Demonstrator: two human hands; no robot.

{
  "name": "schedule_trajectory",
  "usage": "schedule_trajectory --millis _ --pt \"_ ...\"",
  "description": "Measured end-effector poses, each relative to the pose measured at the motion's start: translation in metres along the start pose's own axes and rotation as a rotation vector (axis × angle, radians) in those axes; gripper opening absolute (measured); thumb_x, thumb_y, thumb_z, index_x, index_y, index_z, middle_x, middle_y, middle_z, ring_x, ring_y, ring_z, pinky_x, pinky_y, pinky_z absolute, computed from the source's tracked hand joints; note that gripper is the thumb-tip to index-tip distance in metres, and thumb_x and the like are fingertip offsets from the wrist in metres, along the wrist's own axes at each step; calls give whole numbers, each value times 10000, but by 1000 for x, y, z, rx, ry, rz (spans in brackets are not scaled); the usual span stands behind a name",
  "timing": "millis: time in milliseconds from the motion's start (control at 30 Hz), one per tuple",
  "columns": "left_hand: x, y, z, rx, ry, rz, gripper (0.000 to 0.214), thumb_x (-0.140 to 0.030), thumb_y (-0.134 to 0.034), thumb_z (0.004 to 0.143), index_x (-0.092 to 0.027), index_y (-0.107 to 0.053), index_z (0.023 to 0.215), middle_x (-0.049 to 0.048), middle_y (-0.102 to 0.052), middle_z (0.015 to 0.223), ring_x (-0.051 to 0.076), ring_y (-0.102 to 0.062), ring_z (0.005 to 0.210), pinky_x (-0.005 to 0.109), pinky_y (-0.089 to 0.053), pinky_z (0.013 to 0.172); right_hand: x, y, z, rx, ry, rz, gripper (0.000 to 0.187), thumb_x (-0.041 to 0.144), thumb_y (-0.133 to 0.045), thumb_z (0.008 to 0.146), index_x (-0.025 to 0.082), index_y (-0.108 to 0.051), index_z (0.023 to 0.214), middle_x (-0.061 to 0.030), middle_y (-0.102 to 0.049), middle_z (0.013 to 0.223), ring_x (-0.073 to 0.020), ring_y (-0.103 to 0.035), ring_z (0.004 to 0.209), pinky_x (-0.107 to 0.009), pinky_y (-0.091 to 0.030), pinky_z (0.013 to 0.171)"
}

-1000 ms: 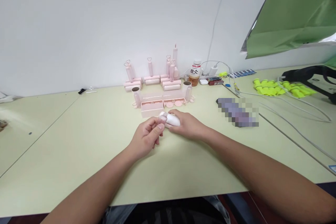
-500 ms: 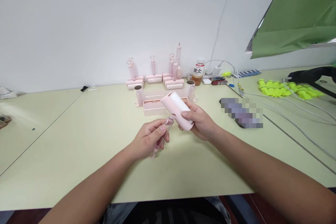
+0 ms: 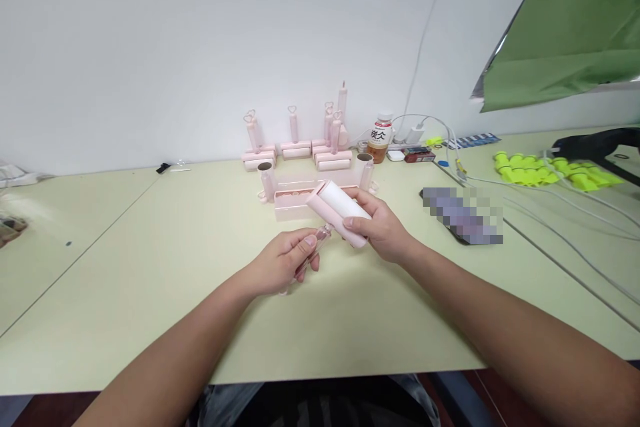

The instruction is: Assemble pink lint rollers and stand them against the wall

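My right hand (image 3: 383, 230) is closed around the pink head of a lint roller (image 3: 340, 212), whose white paper roll faces up. My left hand (image 3: 285, 259) pinches the roller's clear pink handle (image 3: 316, 245) below the head, thumb on top. Both hands hover a little above the pale green table (image 3: 150, 267), in front of an open pink tray (image 3: 295, 203) of small pink parts.
Several assembled pink lint rollers (image 3: 295, 140) stand by the wall, with two paper rolls (image 3: 265, 177) beside the tray. A drink bottle (image 3: 381, 139), cables (image 3: 550, 213), yellow parts (image 3: 540, 170), a blurred flat object (image 3: 463, 213) and a green sheet (image 3: 565, 27) lie to the right.
The roller was lifted off the table a second ago. Since half a second ago its head has tilted flatter and lower, and both hands have shifted slightly.
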State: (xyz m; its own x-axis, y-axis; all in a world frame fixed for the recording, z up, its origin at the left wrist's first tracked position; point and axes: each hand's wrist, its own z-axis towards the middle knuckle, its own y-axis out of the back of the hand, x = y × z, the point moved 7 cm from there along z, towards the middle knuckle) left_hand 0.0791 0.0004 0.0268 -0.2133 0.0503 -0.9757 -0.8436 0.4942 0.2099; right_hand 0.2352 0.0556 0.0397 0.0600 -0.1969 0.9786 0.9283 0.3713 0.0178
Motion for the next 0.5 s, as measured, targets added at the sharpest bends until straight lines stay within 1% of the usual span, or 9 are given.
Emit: schedule_trajectory --millis 133,267,367,433,500 --pt "3 1 0 -12 -6 54 444 -562 -407 935 -172 -612 883 26 -601 757 86 -467 490 200 -392 430 2 1 2 17 42 -110 538 383 -708 688 177 -574 1167 -76 -620 1106 -238 -576 946 -310 -449 732" --pt "6 -1 0 -9 4 64 465 -586 -372 935 -175 -560 826 27 -586 748 86 -478 473 178 -358 362 4 -1 1 24 67 -199 510 365 -706 688 190 -565 1146 -78 -614 1188 -254 -575 999 -334 -457 782" --pt "7 -1 0 1 16 49 483 -603 -359 932 -174 -544 809 14 -550 696 86 -468 455 164 -324 326 6 -5 -1 37 71 -234 487 352 -697 687 194 -553 1124 -78 -593 1227 -259 -564 1023 -337 -458 789" --pt "6 -1 0 16 5 38 479 -594 -368 934 -171 -542 793 4 -527 658 82 -453 443 166 -321 330 4 -8 -2 50 41 -221 457 357 -695 685 198 -550 1089 -68 -605 1174 -250 -569 981 -321 -461 747" --pt "4 -1 0 33 -21 15 463 -577 -379 939 -172 -544 788 -5 -518 633 76 -444 436 174 -335 358 0 -10 -3 60 -12 -191 439 357 -698 684 206 -545 1067 -46 -627 1053 -225 -577 887 -295 -455 679"
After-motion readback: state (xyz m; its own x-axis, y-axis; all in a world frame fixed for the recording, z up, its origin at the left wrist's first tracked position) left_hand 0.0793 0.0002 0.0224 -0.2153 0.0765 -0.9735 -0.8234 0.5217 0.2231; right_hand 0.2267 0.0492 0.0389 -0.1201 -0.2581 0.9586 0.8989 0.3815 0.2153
